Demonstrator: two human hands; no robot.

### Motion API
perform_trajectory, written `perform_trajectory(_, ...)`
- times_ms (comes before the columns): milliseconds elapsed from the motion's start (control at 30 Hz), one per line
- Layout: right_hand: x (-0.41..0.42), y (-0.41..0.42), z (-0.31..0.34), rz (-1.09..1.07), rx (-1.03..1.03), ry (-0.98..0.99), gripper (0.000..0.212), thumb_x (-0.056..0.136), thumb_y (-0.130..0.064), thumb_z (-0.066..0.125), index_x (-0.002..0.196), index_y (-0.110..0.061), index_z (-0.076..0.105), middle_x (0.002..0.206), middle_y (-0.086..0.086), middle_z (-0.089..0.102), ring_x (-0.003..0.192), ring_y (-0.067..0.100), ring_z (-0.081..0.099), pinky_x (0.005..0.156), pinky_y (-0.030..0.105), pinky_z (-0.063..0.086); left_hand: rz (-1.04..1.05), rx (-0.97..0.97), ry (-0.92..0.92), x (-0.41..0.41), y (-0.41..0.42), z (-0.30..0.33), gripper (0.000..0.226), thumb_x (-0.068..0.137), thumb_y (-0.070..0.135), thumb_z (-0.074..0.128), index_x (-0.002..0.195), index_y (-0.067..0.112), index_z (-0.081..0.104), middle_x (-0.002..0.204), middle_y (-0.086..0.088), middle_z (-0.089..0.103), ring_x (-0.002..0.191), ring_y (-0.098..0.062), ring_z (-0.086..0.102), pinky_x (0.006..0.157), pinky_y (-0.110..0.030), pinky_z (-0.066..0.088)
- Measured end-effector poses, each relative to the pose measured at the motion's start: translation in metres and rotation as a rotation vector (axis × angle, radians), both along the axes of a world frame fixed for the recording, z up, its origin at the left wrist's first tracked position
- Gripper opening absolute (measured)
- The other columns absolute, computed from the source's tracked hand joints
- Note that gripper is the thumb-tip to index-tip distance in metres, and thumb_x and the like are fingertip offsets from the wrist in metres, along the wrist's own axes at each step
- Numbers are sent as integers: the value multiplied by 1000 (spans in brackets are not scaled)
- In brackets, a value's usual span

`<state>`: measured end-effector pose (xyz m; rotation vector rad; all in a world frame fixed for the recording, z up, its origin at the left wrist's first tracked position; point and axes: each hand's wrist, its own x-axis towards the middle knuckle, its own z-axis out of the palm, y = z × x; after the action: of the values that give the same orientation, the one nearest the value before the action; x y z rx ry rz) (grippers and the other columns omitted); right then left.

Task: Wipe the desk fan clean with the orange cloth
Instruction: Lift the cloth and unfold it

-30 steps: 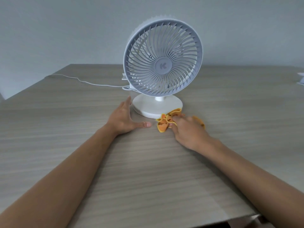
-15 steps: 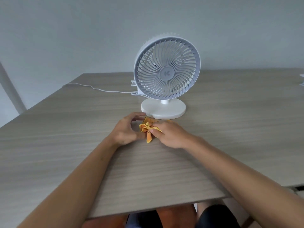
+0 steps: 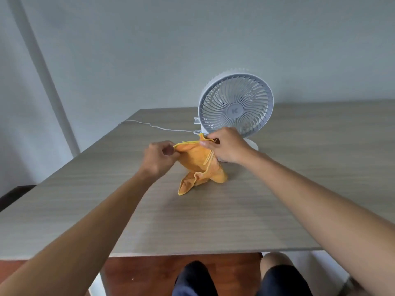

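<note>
Head view: we look down across the worktop [image 3: 149,221] at both of our hands.
Left hand [image 3: 159,158]: fingers pinched closed on the left corner of the orange cloth [image 3: 199,165].
Right hand [image 3: 226,146]: thumb and fingers closed on the cloth's top edge, at 3 o'clock from the left hand.
Cloth: lifted and stretched between the two pinches, its lower folds trailing on the worktop; we judge this spreads it open for wiping.
Desk fan [image 3: 235,107]: upright at 1 o'clock from the cloth, just behind our right hand, grille facing us, not yet wiped.
Cable [image 3: 154,126]: runs off toward 10 o'clock from the fan's base.
</note>
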<state>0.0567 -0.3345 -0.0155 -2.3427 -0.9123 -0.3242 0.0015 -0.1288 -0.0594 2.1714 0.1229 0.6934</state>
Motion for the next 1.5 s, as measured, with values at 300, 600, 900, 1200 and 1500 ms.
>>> perform_trajectory(300,7,36,46,10,233,65,34,87,-34,69,78,-2,72,76,22,70,67,29,68,70,40,58,1,56,-92,-14,19,83,14,83,16,69,83,2,67,74,-4,58,66,-13,49,62,-24,40)
perform_trajectory(600,11,57,59,201,254,218,15,90,-30,67,86,-16,67,75,-1,67,67,13,62,66,27,52,-193,-176,-82,-12,46,114,20,81,21,79,80,16,60,79,-4,61,74,-17,58,69,-33,50)
perform_trajectory(900,21,58,69,-23,257,202,25,81,-21,61,105,-20,68,92,-3,69,77,12,63,66,24,50,-205,-247,-139,-26,77,124,11,89,17,70,81,16,63,77,-1,60,67,-15,59,56,-29,49)
perform_trajectory(1200,-7,88,61,123,24,13,18,75,-28,72,62,-20,63,63,-5,62,61,9,55,61,22,39,-255,-162,-145,-31,65,143,7,89,17,70,83,13,67,79,-6,63,66,-13,61,58,-24,51)
perform_trajectory(1500,-5,91,82,193,694,497,11,97,-15,56,86,-12,57,76,9,62,63,21,63,64,37,60,-192,-246,-172,-43,88,148,11,89,21,71,80,16,66,74,3,65,61,-6,60,55,-20,49)
